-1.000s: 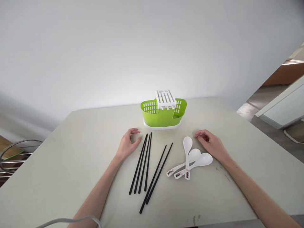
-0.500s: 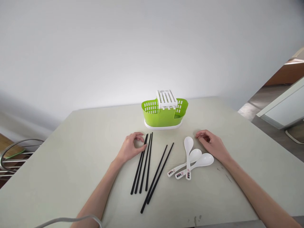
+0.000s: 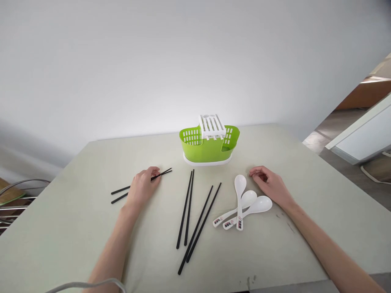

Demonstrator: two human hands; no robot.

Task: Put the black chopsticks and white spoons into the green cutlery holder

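Observation:
My left hand (image 3: pixel 143 185) is closed around a pair of black chopsticks (image 3: pixel 120 190), whose thin tips stick out past the fingers. Two more pairs, a middle pair (image 3: pixel 187 211) and a right pair (image 3: pixel 201 224), lie on the table. To their right, three white spoons (image 3: pixel 258 204) overlap, handles toward me. My right hand (image 3: pixel 269 181) rests on the table beside the spoon bowls, fingers curled in, and I make out nothing in it. Behind stands a green basket (image 3: pixel 204 151) with a white slotted rack (image 3: pixel 213 126) across its top.
The pale table (image 3: pixel 76 211) meets a white wall (image 3: pixel 195 61) behind the basket. A grey cable (image 3: pixel 88 283) crosses the lower left near my forearm. A metal rack (image 3: pixel 23 198) stands past the left edge; a white cabinet (image 3: pixel 360 126) is beyond the right.
My left hand has closed on the leftmost chopstick pair and moved it left, turning it more sideways. The view has shifted slightly. My right hand stays by the spoons.

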